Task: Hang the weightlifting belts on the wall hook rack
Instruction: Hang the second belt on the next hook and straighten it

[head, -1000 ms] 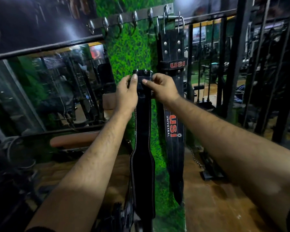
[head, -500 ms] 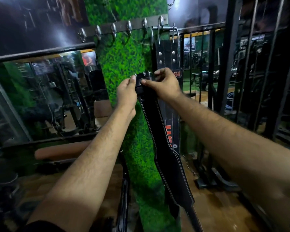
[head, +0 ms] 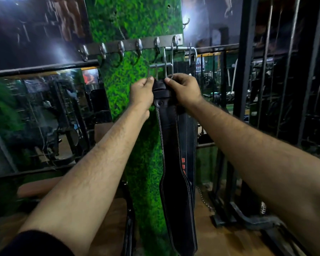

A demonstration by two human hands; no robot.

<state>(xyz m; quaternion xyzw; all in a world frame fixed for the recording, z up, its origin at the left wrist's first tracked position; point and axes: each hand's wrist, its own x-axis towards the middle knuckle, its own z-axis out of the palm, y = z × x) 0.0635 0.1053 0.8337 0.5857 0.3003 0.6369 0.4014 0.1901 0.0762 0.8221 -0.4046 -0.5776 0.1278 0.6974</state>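
Note:
A black weightlifting belt (head: pixel 174 163) with white stitching hangs down from both my hands in front of the green grass-covered pillar. My left hand (head: pixel 141 94) pinches its buckle end on the left side. My right hand (head: pixel 185 89) grips the same end on the right. The metal buckle (head: pixel 159 71) sticks up above my fingers, just below the steel wall hook rack (head: pixel 131 47). A second black belt (head: pixel 189 130) with red lettering hangs from the rack's rightmost hook, mostly hidden behind the held belt.
Several bare hooks run along the rack to the left. A mirror (head: pixel 41 117) with a black rail sits at left, black metal bars (head: pixel 246 71) at right. A padded bench (head: pixel 39 187) stands low left on the wooden floor.
Both hands have raised the belt's buckle end closer to the rack, and the belt now hangs straight in front of the second belt. The view has moved nearer the wall.

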